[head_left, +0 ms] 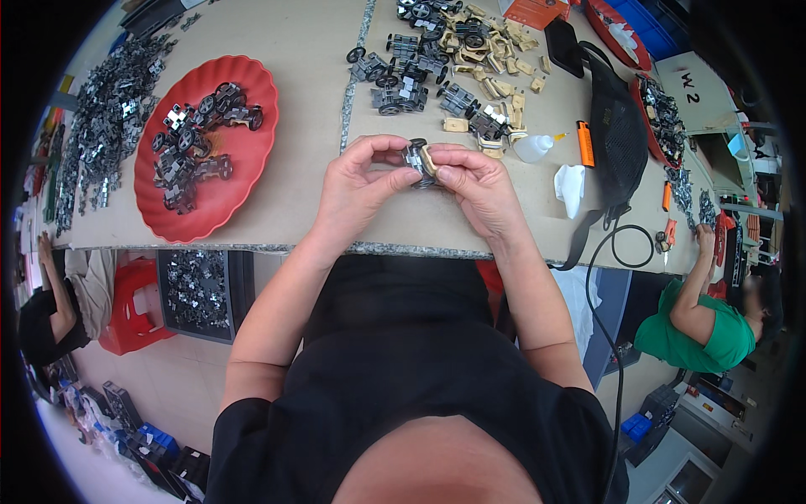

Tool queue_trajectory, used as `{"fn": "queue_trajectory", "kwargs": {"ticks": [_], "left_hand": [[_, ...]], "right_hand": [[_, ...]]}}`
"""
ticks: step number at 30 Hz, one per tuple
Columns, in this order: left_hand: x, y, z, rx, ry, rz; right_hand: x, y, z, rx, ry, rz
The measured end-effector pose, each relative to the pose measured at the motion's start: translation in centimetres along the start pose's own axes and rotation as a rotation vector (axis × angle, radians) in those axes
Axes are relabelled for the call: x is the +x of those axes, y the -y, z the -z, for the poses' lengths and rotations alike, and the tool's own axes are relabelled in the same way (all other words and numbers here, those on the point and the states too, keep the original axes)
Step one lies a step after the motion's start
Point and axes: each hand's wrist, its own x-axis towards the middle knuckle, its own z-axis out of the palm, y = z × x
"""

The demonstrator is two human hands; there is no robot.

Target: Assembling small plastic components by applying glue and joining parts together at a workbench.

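Observation:
Close to the table's front edge, my left hand (pixel 356 191) pinches a small dark toy car chassis (pixel 413 156) with wheels between thumb and fingers. My right hand (pixel 485 191) grips a tan plastic car part (pixel 429 160), pressed up against the chassis. Fingertips partly hide both pieces, so I cannot tell whether they are joined. Beyond my hands lie several dark wheeled chassis (pixel 400 96) and a pile of loose tan parts (pixel 502 63). On the left, a red scalloped plate (pixel 252 160) holds more wheeled chassis.
Right of my hands are a white squeeze bottle (pixel 531 149), an orange tool (pixel 585 144), a crumpled tissue (pixel 569 188), a black bag (pixel 617 126) and a phone (pixel 564 47). Dark parts (pixel 109 109) cover the far left. A person in green (pixel 701 326) works at right, another person (pixel 52 315) at left.

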Motion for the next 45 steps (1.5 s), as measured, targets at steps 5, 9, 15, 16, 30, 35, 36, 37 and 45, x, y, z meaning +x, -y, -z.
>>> {"fn": "queue_trajectory", "kwargs": {"ticks": [5, 9, 15, 16, 30, 35, 36, 37, 45], "left_hand": [[0.0, 0.1, -0.1, -0.017, -0.027, -0.003], [-0.1, 0.0, -0.3, -0.023, -0.029, -0.017], [-0.2, 0.1, -0.1, 0.000, -0.040, -0.026], [-0.2, 0.1, -0.1, 0.003, -0.039, -0.025], [-0.4, 0.1, -0.4, 0.021, -0.030, -0.038], [-0.5, -0.2, 0.0, 0.027, 0.045, -0.037], [-0.4, -0.5, 0.4, 0.049, 0.083, -0.025], [-0.3, -0.8, 0.8, 0.070, 0.123, -0.012], [1.5, -3.9, 2.6, 0.810, 0.397, -0.328]], "right_hand": [[-0.1, 0.0, -0.4, -0.081, -0.002, 0.047], [-0.3, -0.2, -0.1, -0.226, -0.012, 0.063], [-0.3, -0.1, -0.5, -0.290, -0.006, 0.065], [-0.3, -0.1, -0.5, -0.312, -0.003, 0.068], [-0.8, -0.9, -0.9, -0.546, 0.057, 0.336], [-0.7, -1.1, -0.9, -0.655, 0.028, 0.360], [-0.7, -1.2, -0.9, -0.600, 0.024, 0.350], [-0.6, -1.3, -0.9, -0.544, 0.016, 0.340], [-0.9, 0.2, -1.0, -0.692, 0.210, 0.201]]}}
